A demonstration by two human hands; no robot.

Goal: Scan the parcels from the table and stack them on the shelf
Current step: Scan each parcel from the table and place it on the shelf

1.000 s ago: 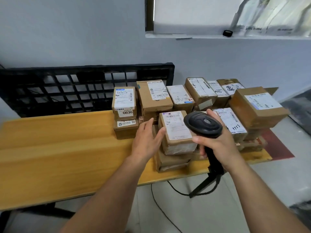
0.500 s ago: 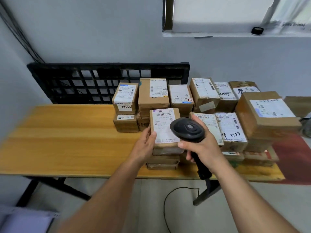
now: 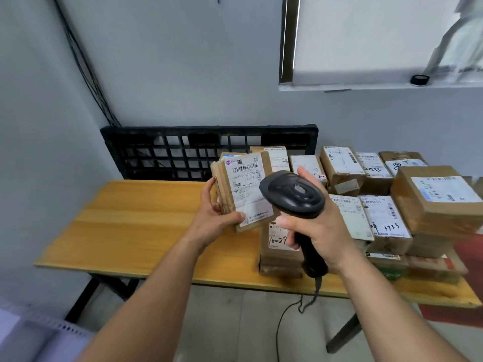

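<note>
Left hand (image 3: 211, 218) fingers (image 3: 209, 186) curl round the parcel (image 3: 243, 189), holding it clear of the bench (image 3: 143, 226), label tilted to face the scanner (image 3: 292, 194) at its 4 o'clock. Right hand (image 3: 321, 231) grips the scanner handle. Unscanned pile (image 3: 379, 205) sits at 3 o'clock.

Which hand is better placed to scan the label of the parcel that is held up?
The right hand: it holds the scanner by its handle, with the head close beside the label. The left hand is busy holding the parcel, label side toward the camera.
</note>
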